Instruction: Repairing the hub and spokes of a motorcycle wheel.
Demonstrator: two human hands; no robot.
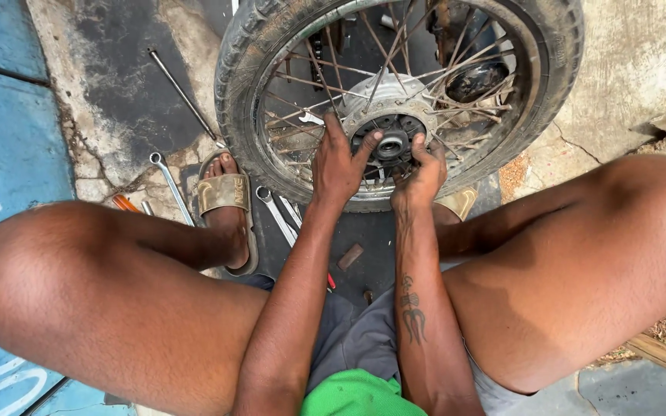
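**Both hands at wheel hub**

Spoked wheel [399, 92] stands upright on concrete between the knees. Left hand [338, 163], fingers spread, presses hub [391, 143] from the left; right hand [421, 176] curled, fingertips gripping hub's right edge. Wrench [169, 183] lies near sandalled foot [225, 202]

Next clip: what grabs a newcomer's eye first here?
A black-tyred spoked wheel fills the top centre, with both hands at its grey metal hub: left hand and right hand. Silver spanners lie on the cracked concrete ground to the left.
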